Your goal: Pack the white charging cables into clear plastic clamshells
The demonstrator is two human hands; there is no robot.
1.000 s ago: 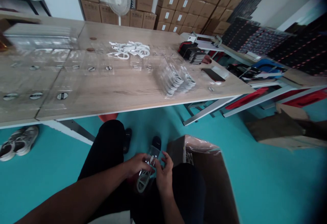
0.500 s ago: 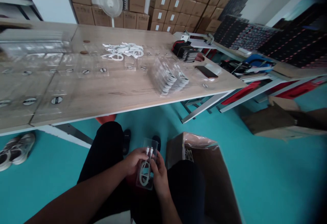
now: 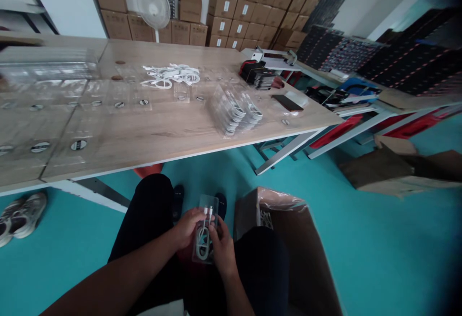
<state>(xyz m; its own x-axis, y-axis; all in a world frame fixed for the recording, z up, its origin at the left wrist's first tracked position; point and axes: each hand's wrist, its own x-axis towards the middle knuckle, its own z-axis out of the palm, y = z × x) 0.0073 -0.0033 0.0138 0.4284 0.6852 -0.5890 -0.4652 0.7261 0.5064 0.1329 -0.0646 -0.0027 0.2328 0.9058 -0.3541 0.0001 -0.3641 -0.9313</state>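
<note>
Over my lap I hold a clear plastic sleeve [image 3: 206, 205] with a coiled white cable inside. My left hand [image 3: 186, 228] grips its left side with closed fingers. My right hand [image 3: 221, 250] pinches its right side, fingers closed on the sleeve. Both hands sit between my knees in black trousers, above the teal floor.
A long wooden table [image 3: 151, 128] stands ahead with a stack of packed cables [image 3: 236, 111], loose white cables [image 3: 169, 74] and flat clear sleeves [image 3: 77, 145]. An open cardboard box with a plastic liner [image 3: 288, 239] is at my right knee. Shoes [image 3: 19, 212] lie left. Stacked cartons [image 3: 252, 13] line the back wall.
The sleeve has turned upright between my hands and the cable now sits inside it. My right hand has closed in on the sleeve's side. The view shifted slightly.
</note>
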